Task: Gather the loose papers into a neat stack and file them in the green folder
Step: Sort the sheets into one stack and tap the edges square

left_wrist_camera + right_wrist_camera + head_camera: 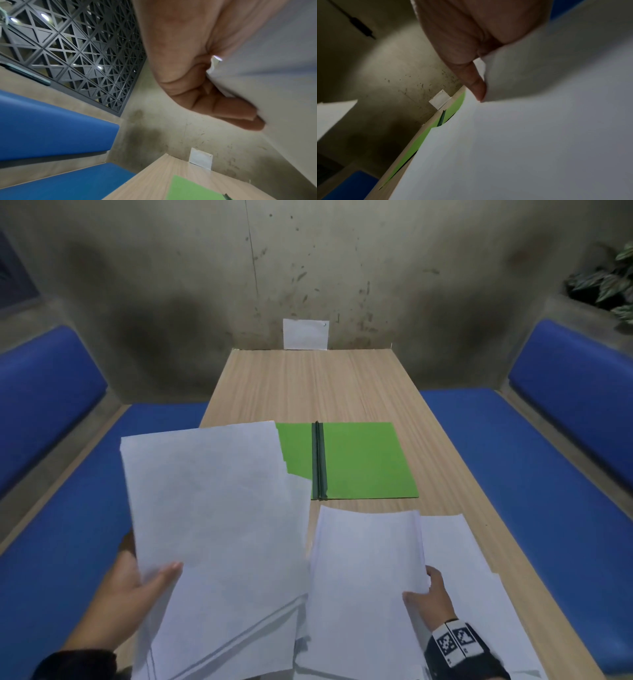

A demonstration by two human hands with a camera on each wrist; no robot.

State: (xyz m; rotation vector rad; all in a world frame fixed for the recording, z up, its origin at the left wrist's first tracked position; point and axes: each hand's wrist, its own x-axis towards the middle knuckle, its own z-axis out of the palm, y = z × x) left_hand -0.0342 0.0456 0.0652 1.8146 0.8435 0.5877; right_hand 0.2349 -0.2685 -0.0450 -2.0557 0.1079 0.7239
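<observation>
Stained concrete walls close in a narrow booth, with blue padded benches [561, 440] on either side of a long wooden table [308, 385]. Seen from the head, the green folder [366, 460] lies open and flat at mid-table, its dark spine clip [319, 460] running down the middle. The left hand [137, 587] holds a raised sheaf of papers [219, 525] by its near left edge, thumb on top, and the sheaf's far corner hides part of the folder's left leaf. The right hand [430, 594] pinches a second batch [363, 570] by its right edge, with more loose sheets [455, 546] lying on the table beneath it.

From the left wrist, the curled fingers [223, 108] are clamped under the paper [274, 67], the folder's green [188, 189] showing far below. A small white card [200, 159] stands against the wall at the table's end, and a dark lattice screen [77, 54] rises above the bench.

From the right wrist, the thumb [476, 86] presses down on bowed white sheets [522, 135], and the folder [423, 139] peeks past their edge.

I'd judge these sheets light, limp and slippery against each other; held by one edge they sag and fan out, so they would best be squared up with both hands on opposite long edges. Nothing seems to block the folder apart from the raised sheaf hanging over it. A potted plant [609, 282] sits well clear.
</observation>
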